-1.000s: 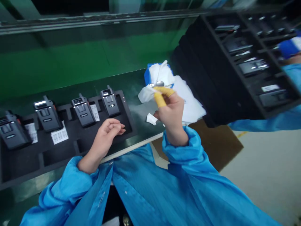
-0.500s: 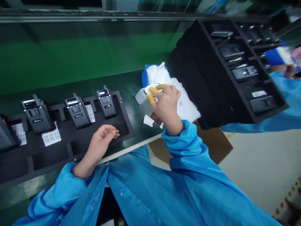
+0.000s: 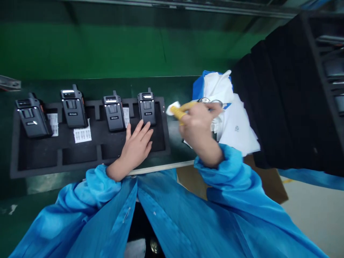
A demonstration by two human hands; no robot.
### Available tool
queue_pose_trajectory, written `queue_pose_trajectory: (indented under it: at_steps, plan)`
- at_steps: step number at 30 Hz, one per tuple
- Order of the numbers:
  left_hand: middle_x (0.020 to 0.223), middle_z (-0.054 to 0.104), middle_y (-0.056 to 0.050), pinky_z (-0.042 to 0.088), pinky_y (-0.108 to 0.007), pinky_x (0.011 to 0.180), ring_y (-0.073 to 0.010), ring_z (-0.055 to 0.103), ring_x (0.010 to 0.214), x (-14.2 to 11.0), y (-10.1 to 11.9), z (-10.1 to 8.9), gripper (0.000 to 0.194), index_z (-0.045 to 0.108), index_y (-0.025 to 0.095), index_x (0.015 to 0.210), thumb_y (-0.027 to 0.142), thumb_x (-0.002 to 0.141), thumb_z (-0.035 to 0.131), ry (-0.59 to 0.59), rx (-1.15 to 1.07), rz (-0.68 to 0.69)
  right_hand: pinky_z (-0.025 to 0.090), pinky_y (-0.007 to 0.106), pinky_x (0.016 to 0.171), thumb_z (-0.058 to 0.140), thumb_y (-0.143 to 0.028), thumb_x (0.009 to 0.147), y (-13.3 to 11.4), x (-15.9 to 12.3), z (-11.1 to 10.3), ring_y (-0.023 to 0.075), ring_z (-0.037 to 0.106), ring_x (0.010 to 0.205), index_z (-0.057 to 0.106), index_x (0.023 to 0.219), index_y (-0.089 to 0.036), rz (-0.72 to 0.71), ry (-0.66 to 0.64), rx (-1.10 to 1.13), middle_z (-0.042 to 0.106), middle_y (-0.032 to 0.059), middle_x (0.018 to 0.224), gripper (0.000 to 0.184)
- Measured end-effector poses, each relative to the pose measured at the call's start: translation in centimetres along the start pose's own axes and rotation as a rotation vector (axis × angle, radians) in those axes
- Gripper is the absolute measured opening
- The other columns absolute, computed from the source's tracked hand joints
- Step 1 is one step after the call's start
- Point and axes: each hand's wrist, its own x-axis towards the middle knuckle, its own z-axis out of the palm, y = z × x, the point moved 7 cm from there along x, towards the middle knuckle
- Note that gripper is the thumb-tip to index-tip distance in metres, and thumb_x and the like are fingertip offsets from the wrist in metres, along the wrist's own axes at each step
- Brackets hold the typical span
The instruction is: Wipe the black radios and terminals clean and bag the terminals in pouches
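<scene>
My right hand (image 3: 200,123), with yellow finger cots, pinches a small folded white wipe (image 3: 172,107) above the dark bench. Just behind that hand, two shiny round metal tops (image 3: 205,100) partly show; what they belong to is hidden. My left hand (image 3: 137,143) is spread palm down over a black foam tray (image 3: 167,143). Its fingertips reach the lower end of the rightmost walkie-talkie (image 3: 147,107). Other black walkie-talkies marked Riton, such as one in the middle (image 3: 114,113), lean face up along the tray's back row, with white label sheets (image 3: 82,135) beside some.
A blue box (image 3: 198,87) of white wipes stands behind my right hand, next to a white plastic bag (image 3: 238,125). Tall stacked black trays (image 3: 279,96) block the right side. A cardboard box (image 3: 192,179) sits below the bench edge. A metal object (image 3: 10,83) lies far left.
My view has swung right and levelled. My right hand has drawn back from beside the wipe box with the white wipe. The left hand has opened and moved towards the rightmost walkie-talkie.
</scene>
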Motion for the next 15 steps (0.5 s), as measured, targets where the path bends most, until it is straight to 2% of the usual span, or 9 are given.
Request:
queue_pose_trajectory:
  at_steps: [3, 5, 7, 11, 15]
  plan:
    - [0.139, 0.056, -0.020, 0.032, -0.065, 0.113, -0.0357, 0.049, 0.134, 0.0, 0.3, 0.9, 0.034, 0.061, 0.007, 0.121, 0.017, 0.092, 0.048, -0.037, 0.098, 0.022, 0.017, 0.042, 0.090, 0.040, -0.013, 0.094, -4.6, 0.5, 2.3, 0.0168, 0.046, 0.089, 0.071, 0.091, -0.024, -0.200, 0.035, 0.001, 0.063, 0.0022, 0.090, 0.032]
    - [0.137, 0.058, -0.021, 0.034, -0.062, 0.113, -0.0349, 0.050, 0.133, -0.1, 0.4, 1.0, 0.034, 0.062, 0.006, 0.120, 0.017, 0.091, 0.048, -0.032, 0.116, 0.031, 0.015, 0.042, 0.091, 0.043, -0.013, 0.095, -6.1, 0.8, 3.8, 0.0165, 0.047, 0.090, 0.072, 0.088, -0.024, -0.270, 0.017, 0.008, 0.064, 0.0019, 0.091, 0.032]
    - [0.136, 0.058, -0.021, 0.035, -0.061, 0.113, -0.0345, 0.051, 0.132, 0.0, 0.4, 0.9, 0.033, 0.063, 0.006, 0.118, 0.017, 0.091, 0.048, -0.029, 0.114, 0.037, 0.015, 0.042, 0.091, 0.044, -0.012, 0.095, -6.4, 0.9, 4.4, 0.0165, 0.047, 0.090, 0.072, 0.085, -0.023, -0.304, 0.021, 0.008, 0.065, 0.0019, 0.090, 0.031]
    - [0.136, 0.058, -0.021, 0.039, -0.059, 0.112, -0.0343, 0.052, 0.131, 0.0, 0.4, 0.8, 0.028, 0.066, 0.006, 0.110, 0.016, 0.090, 0.049, -0.022, 0.098, 0.048, 0.015, 0.041, 0.091, 0.041, -0.011, 0.096, -5.8, 0.7, 3.8, 0.0161, 0.046, 0.086, 0.070, 0.076, -0.021, -0.370, 0.096, -0.062, 0.063, 0.0016, 0.082, 0.036]
    - [0.134, 0.060, -0.021, 0.043, -0.057, 0.109, -0.0349, 0.054, 0.129, 0.1, 0.5, 0.7, 0.022, 0.069, 0.008, 0.097, 0.015, 0.088, 0.050, -0.011, 0.100, 0.064, 0.015, 0.041, 0.089, 0.041, -0.012, 0.096, -6.2, 1.0, 3.8, 0.0159, 0.045, 0.084, 0.068, 0.072, -0.019, -0.381, 0.071, -0.058, 0.061, 0.0016, 0.080, 0.036]
